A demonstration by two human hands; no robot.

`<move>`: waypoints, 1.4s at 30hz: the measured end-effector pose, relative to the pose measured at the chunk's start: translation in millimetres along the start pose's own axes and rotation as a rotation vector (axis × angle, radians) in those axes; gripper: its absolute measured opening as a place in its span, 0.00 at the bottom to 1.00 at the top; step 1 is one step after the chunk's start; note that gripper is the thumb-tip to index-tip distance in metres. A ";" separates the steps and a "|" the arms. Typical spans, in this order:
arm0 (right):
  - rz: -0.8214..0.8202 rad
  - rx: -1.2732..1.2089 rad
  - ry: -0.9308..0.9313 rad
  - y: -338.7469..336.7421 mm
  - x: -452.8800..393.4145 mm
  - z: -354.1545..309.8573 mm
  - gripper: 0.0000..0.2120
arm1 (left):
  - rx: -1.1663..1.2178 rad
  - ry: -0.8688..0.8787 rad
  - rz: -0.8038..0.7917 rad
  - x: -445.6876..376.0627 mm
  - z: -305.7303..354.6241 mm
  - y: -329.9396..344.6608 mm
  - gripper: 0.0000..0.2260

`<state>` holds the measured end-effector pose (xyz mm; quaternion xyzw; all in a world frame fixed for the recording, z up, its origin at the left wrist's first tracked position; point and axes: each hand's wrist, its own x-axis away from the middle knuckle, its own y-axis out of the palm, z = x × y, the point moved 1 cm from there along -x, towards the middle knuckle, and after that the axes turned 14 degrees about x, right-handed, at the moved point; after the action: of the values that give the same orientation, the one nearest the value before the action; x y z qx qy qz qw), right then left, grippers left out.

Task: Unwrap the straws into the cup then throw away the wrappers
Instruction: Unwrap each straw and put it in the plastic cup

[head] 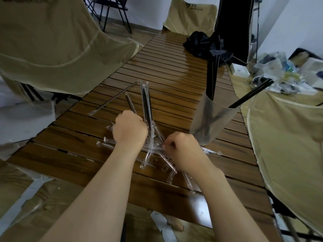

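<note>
Left hand (130, 127) fisted round a bundle of wrapped straws (146, 102), right hand (183, 151) pinching clear wrappers (152, 154) at the bundle's near end on the slatted table (166, 81), cup (211, 119) with bare black straws just right.

Slatted bench among canvas chairs

A dark wooden slatted bench (167, 79) runs away toward a white wall (148, 9). Tan canvas chairs stand left (52, 46), right (288, 137) and at the far end (190, 16). Crumpled black cloth (206, 44) lies far on the bench. The floor (122, 30) is wood.
</note>
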<state>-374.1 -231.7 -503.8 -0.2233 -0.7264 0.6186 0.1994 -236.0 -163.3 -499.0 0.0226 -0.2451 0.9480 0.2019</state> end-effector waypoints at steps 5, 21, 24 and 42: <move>0.044 -0.063 0.026 -5.6 -0.2 -1.5 0.09 | -0.165 0.031 -0.049 3.3 -3.3 -2.4 0.05; 0.204 0.169 0.121 18.0 -55.9 -69.2 0.08 | -0.180 0.018 -0.053 13.7 -28.0 -54.3 0.10; 0.201 0.183 0.163 16.4 -64.7 -72.7 0.08 | -0.148 0.004 -0.086 13.4 -34.0 -58.6 0.14; 0.361 -0.441 0.197 -2.1 -70.9 -65.4 0.03 | -0.073 0.029 -0.130 13.0 -26.2 -60.0 0.11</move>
<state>-279.0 -219.6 -492.5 -0.4457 -0.7689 0.4468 0.1025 -222.8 -98.2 -492.9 0.0175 -0.2747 0.9235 0.2672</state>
